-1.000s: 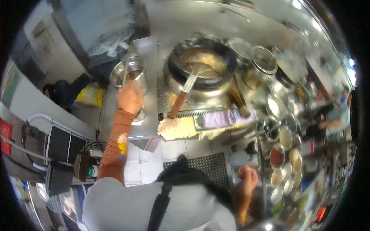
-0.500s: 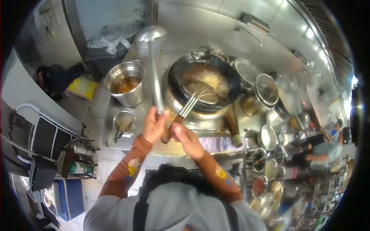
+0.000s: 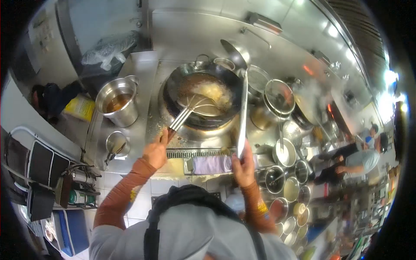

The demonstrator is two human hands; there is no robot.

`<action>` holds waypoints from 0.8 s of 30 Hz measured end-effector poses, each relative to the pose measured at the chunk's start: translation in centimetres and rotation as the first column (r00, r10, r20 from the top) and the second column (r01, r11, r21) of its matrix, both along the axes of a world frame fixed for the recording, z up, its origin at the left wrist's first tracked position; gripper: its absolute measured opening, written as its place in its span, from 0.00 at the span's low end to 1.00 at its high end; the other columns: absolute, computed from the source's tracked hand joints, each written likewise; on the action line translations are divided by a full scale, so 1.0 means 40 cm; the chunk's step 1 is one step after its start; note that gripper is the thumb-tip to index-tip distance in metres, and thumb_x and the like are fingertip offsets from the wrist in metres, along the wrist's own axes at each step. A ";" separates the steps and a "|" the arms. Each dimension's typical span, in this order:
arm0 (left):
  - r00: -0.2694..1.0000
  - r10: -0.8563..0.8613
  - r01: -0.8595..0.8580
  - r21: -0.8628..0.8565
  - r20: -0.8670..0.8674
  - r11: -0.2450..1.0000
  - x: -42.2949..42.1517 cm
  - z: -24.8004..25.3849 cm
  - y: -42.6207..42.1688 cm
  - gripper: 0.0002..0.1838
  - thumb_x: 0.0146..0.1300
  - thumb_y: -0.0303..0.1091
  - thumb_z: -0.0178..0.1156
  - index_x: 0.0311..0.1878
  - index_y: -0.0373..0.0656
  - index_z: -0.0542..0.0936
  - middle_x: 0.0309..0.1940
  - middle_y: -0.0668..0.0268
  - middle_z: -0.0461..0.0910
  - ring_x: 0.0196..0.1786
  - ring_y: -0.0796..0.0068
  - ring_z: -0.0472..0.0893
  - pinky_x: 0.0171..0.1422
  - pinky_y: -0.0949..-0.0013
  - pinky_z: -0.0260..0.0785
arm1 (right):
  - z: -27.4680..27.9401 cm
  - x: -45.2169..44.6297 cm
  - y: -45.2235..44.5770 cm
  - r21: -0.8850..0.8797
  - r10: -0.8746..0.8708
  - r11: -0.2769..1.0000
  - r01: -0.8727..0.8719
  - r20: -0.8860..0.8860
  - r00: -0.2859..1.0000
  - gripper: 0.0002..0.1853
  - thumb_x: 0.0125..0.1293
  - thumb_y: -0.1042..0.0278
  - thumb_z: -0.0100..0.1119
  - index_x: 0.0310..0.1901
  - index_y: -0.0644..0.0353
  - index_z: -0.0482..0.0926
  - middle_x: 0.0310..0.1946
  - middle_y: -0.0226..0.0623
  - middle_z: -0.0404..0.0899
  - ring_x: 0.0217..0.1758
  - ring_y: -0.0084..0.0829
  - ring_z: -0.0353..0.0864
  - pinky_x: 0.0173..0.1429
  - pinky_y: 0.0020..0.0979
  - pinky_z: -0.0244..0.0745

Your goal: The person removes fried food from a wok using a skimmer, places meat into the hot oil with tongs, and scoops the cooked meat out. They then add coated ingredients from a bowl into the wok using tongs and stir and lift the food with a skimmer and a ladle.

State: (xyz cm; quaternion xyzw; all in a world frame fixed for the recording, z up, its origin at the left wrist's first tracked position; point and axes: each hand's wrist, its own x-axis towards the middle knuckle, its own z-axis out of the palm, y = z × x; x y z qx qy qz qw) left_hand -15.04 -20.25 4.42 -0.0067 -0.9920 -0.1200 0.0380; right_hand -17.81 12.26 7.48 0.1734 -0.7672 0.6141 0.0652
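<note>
My left hand [image 3: 156, 152] is closed round the wooden handle of a strainer [image 3: 184, 116]. The strainer's round head rests inside a black wok [image 3: 234, 93], where brown liquid holds a pale, foamy mass. My right hand [image 3: 244, 169] grips the lower end of a long-handled metal ladle [image 3: 242, 117]. Its bowl stands raised beyond the wok's right rim, apart from the food. Below the wok, a folded lilac cloth [image 3: 211, 165] lies along the stove's front edge, between my hands.
To the left stand a steel pot [image 3: 130, 113] of brownish liquid and a small metal container [image 3: 118, 145] with a utensil. Sieves [image 3: 279, 97] rest right of the wok. Several seasoning bowls [image 3: 291, 188] line the right side. A co-worker [image 3: 353, 164] stands farther right, near flames.
The ladle has gone from my left hand to my right and swung rightward. My left hand now has the strainer handle, which my right hand held before. The camera view has shifted.
</note>
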 end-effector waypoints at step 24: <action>0.723 -0.310 -0.656 0.755 0.617 -0.025 -0.259 0.211 0.098 0.07 0.60 0.26 0.57 0.42 0.41 0.74 0.36 0.50 0.82 0.27 0.74 0.78 0.28 0.73 0.72 | -0.075 -0.002 -0.111 -0.077 -0.076 0.990 0.117 0.410 0.909 0.37 0.55 0.79 0.50 0.69 0.69 0.56 0.32 0.48 0.80 0.27 0.30 0.81 0.29 0.32 0.77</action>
